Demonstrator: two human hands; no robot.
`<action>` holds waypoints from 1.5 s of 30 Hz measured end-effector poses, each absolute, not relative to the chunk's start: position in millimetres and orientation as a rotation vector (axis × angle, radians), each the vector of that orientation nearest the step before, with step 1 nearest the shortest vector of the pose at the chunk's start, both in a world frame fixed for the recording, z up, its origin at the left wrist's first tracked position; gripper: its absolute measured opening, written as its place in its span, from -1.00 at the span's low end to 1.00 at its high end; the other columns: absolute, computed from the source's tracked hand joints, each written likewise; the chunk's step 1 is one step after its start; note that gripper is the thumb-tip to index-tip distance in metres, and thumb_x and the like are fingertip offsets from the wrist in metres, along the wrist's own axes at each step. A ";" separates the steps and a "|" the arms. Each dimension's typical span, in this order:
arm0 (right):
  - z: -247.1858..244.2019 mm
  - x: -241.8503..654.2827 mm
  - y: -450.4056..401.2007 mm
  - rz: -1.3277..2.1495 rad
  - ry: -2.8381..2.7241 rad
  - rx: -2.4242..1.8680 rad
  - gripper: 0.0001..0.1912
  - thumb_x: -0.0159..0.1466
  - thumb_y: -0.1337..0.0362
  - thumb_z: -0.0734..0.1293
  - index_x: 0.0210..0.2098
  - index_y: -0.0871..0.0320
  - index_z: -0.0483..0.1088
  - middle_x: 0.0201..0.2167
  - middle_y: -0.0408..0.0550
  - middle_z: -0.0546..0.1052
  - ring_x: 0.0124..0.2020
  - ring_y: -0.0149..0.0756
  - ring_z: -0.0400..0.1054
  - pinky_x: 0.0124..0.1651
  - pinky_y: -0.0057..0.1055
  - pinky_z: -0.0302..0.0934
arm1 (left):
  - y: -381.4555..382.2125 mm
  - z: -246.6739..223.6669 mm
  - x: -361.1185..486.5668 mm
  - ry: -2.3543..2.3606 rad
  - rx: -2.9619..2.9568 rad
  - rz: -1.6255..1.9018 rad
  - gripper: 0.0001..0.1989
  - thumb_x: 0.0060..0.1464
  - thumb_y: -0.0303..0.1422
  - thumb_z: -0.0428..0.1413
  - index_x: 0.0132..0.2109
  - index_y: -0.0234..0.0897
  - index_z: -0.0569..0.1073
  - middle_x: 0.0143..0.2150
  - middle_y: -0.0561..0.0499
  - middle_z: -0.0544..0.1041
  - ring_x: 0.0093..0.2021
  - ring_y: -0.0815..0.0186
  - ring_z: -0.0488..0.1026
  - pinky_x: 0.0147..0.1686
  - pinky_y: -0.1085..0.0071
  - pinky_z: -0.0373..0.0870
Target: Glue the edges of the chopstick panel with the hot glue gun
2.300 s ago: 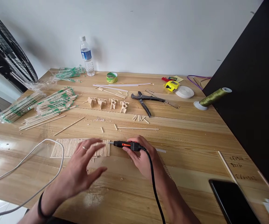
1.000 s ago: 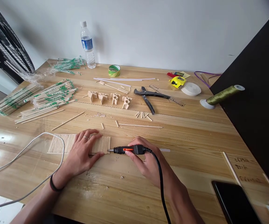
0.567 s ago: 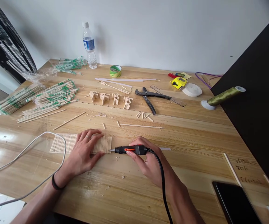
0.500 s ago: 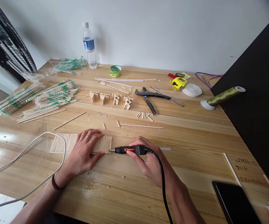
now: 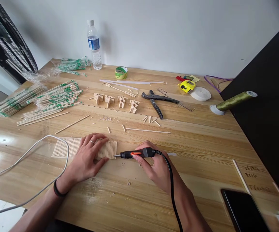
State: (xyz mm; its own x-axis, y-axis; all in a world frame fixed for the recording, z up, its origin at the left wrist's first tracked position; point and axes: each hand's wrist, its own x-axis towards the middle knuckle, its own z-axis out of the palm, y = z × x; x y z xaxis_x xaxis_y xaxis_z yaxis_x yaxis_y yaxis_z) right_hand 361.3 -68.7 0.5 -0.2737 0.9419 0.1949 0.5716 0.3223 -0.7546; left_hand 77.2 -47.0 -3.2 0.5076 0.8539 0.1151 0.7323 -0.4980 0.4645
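Note:
A flat panel of thin wooden sticks (image 5: pixel 68 147) lies side by side on the wooden table. Across its middle rests my left hand (image 5: pixel 88 156), fingers spread, with the thumb along the near edge and the fingertips over the far part. My right hand (image 5: pixel 155 162) is closed round a black pen-like tool (image 5: pixel 136 153) with an orange switch and a thick black cable. The tool's metal tip meets the right end of the panel near its lower corner. Some of the panel is hidden under my left hand.
Bundled sticks (image 5: pixel 57 96), a bottle (image 5: pixel 95 48) and tape (image 5: pixel 121 72) stand toward the back left. Small stick assemblies (image 5: pixel 109 100) and a black cutter (image 5: pixel 156 102) lie mid-table. A white cable (image 5: pixel 68 154) crosses the panel; a phone (image 5: pixel 245 209) lies front right.
The view has shifted slightly. My right hand has turned the tool a little, so its rear end sits higher; the tip stays at the panel's right end. My left hand holds its place.

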 end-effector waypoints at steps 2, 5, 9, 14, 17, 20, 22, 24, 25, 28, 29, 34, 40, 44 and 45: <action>-0.8 359.4 -68.1 0.699 -1.955 -1.325 -0.89 0.45 0.26 0.31 -0.24 0.05 0.42 -0.30 -0.06 0.54 -0.26 -0.18 0.46 -0.18 -0.29 0.35 | -46.9 -3.9 77.3 1.319 2.395 0.476 -0.47 0.26 -0.23 0.17 0.32 -0.15 0.35 0.29 -0.17 0.43 0.30 -0.10 0.31 0.28 -0.11 0.25; -3.6 358.1 -67.8 0.648 -1.935 -1.324 -0.92 0.45 0.28 0.31 -0.22 0.06 0.41 -0.29 -0.05 0.53 -0.24 -0.18 0.46 -0.19 -0.29 0.33 | -46.5 -5.0 77.0 1.314 2.410 0.471 -0.47 0.26 -0.23 0.18 0.33 -0.15 0.34 0.29 -0.16 0.43 0.31 -0.08 0.30 0.28 -0.10 0.25; -3.7 359.5 -68.4 0.693 -1.917 -1.328 -0.92 0.45 0.28 0.32 -0.22 0.06 0.41 -0.29 -0.07 0.52 -0.25 -0.21 0.44 -0.19 -0.29 0.30 | -46.3 -5.1 77.1 1.320 2.412 0.466 -0.47 0.27 -0.22 0.17 0.33 -0.14 0.33 0.28 -0.16 0.43 0.30 -0.08 0.30 0.27 -0.09 0.25; -0.1 361.9 -69.4 0.813 -1.955 -1.290 -0.88 0.46 0.24 0.32 -0.24 0.06 0.42 -0.30 -0.10 0.51 -0.27 -0.23 0.43 -0.19 -0.30 0.29 | -46.9 -4.6 77.4 1.331 2.394 0.467 -0.47 0.26 -0.21 0.17 0.33 -0.15 0.35 0.28 -0.17 0.43 0.30 -0.09 0.31 0.28 -0.10 0.25; -1.0 360.5 -69.6 0.803 -1.957 -1.300 -0.88 0.46 0.24 0.33 -0.24 0.06 0.42 -0.30 -0.10 0.51 -0.26 -0.22 0.43 -0.19 -0.30 0.29 | -46.8 -5.1 77.0 1.329 2.409 0.455 -0.47 0.28 -0.21 0.17 0.34 -0.15 0.33 0.29 -0.17 0.42 0.31 -0.08 0.30 0.28 -0.09 0.24; -3.1 355.3 -69.8 0.728 -1.939 -1.304 -0.91 0.46 0.27 0.33 -0.22 0.07 0.42 -0.29 -0.09 0.53 -0.24 -0.21 0.45 -0.16 -0.30 0.29 | -46.6 -5.5 76.2 1.314 2.423 0.454 -0.47 0.28 -0.21 0.17 0.33 -0.15 0.33 0.29 -0.16 0.42 0.31 -0.08 0.29 0.28 -0.07 0.23; -3.5 351.0 -70.0 0.680 -1.919 -1.304 -0.93 0.45 0.28 0.33 -0.21 0.08 0.42 -0.29 -0.09 0.53 -0.25 -0.22 0.45 -0.17 -0.31 0.28 | -46.6 -5.2 75.8 1.293 2.430 0.453 -0.48 0.28 -0.23 0.16 0.34 -0.16 0.33 0.30 -0.17 0.42 0.31 -0.07 0.29 0.28 -0.07 0.21; -2.4 347.8 -70.3 0.683 -1.911 -1.289 -0.94 0.45 0.30 0.34 -0.21 0.08 0.41 -0.29 -0.09 0.53 -0.25 -0.22 0.44 -0.19 -0.33 0.27 | -46.7 -4.9 75.5 1.279 2.433 0.452 -0.47 0.28 -0.25 0.15 0.34 -0.18 0.32 0.30 -0.17 0.41 0.32 -0.07 0.28 0.29 -0.07 0.20; -1.5 347.1 -70.5 0.699 -1.914 -1.274 -0.94 0.44 0.31 0.34 -0.21 0.08 0.41 -0.29 -0.10 0.53 -0.26 -0.23 0.44 -0.20 -0.33 0.26 | -46.8 -4.9 75.4 1.276 2.433 0.452 -0.47 0.28 -0.26 0.14 0.35 -0.19 0.32 0.30 -0.18 0.41 0.32 -0.08 0.27 0.29 -0.07 0.20; 1.7 347.5 -71.7 0.755 -1.938 -1.247 -0.94 0.42 0.34 0.35 -0.22 0.07 0.42 -0.29 -0.10 0.52 -0.27 -0.23 0.43 -0.21 -0.33 0.26 | -47.0 -5.4 75.1 1.274 2.429 0.462 -0.46 0.27 -0.27 0.14 0.35 -0.21 0.32 0.30 -0.19 0.41 0.32 -0.09 0.27 0.29 -0.09 0.19; 2.3 348.0 -72.2 0.766 -1.948 -1.244 -0.94 0.41 0.35 0.35 -0.23 0.07 0.42 -0.30 -0.11 0.52 -0.28 -0.23 0.43 -0.21 -0.33 0.25 | -47.1 -5.8 75.0 1.274 2.427 0.467 -0.46 0.26 -0.27 0.14 0.35 -0.21 0.32 0.30 -0.18 0.41 0.32 -0.09 0.27 0.29 -0.09 0.19; -0.2 345.8 -74.0 0.683 -1.969 -1.208 -0.93 0.39 0.39 0.35 -0.19 0.08 0.41 -0.29 -0.09 0.51 -0.27 -0.24 0.41 -0.20 -0.33 0.25 | -46.9 -6.3 74.8 1.270 2.418 0.471 -0.46 0.26 -0.28 0.14 0.35 -0.18 0.32 0.30 -0.16 0.41 0.31 -0.07 0.28 0.30 -0.08 0.19; -4.7 343.5 -73.3 0.645 -1.975 -1.189 -0.88 0.36 0.44 0.35 -0.18 0.09 0.40 -0.28 -0.09 0.50 -0.27 -0.25 0.40 -0.22 -0.35 0.24 | -47.0 -5.2 75.1 1.274 2.407 0.479 -0.47 0.26 -0.28 0.15 0.33 -0.18 0.34 0.29 -0.16 0.42 0.30 -0.07 0.29 0.28 -0.07 0.20; -3.1 345.5 -72.6 0.672 -1.978 -1.177 -0.89 0.37 0.42 0.36 -0.21 0.08 0.40 -0.29 -0.11 0.50 -0.29 -0.27 0.40 -0.23 -0.35 0.23 | -47.3 -5.8 75.1 1.278 2.400 0.484 -0.46 0.24 -0.29 0.16 0.34 -0.20 0.35 0.29 -0.16 0.42 0.30 -0.08 0.29 0.28 -0.08 0.20; -2.7 345.8 -72.5 0.672 -1.977 -1.176 -0.90 0.37 0.42 0.36 -0.21 0.08 0.40 -0.29 -0.11 0.50 -0.29 -0.26 0.40 -0.23 -0.35 0.23 | -47.4 -5.9 75.2 1.279 2.399 0.485 -0.45 0.23 -0.29 0.16 0.34 -0.20 0.35 0.29 -0.16 0.42 0.31 -0.08 0.29 0.28 -0.08 0.20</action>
